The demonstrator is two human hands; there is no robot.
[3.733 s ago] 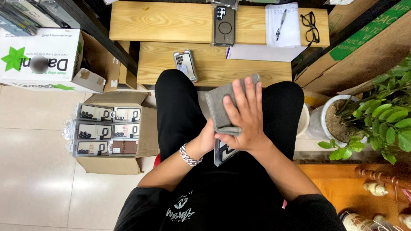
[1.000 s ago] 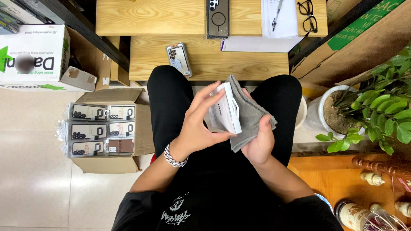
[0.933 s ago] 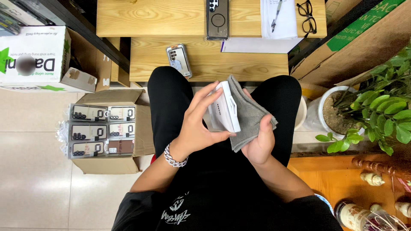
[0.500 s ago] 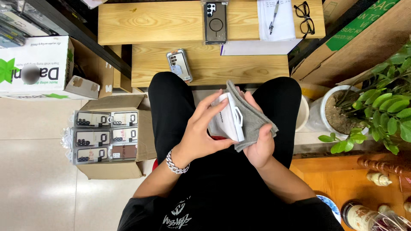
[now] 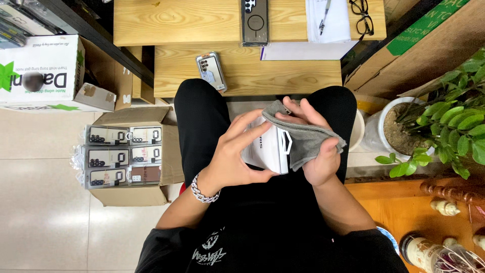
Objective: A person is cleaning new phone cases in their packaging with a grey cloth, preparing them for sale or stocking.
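I sit with my knees under a low wooden bench. My left hand (image 5: pixel 235 156), a silver chain at its wrist, grips a flat white phone-case box (image 5: pixel 268 149) by its edges over my lap. My right hand (image 5: pixel 316 144) holds a grey cloth (image 5: pixel 303 139) draped over its fingers and presses it against the box's right side and top corner. The cloth hides part of the box.
On the wooden bench (image 5: pixel 166 20) lie a dark phone case (image 5: pixel 254 20), a clear case (image 5: pixel 211 71), papers with a pen (image 5: pixel 328 20) and glasses (image 5: pixel 362 17). An open carton of packaged cases (image 5: pixel 124 156) stands left; a potted plant (image 5: pixel 444 121) right.
Earlier my right hand covered the box with the cloth. The box has since turned in my left hand, and the cloth now wraps its right edge.
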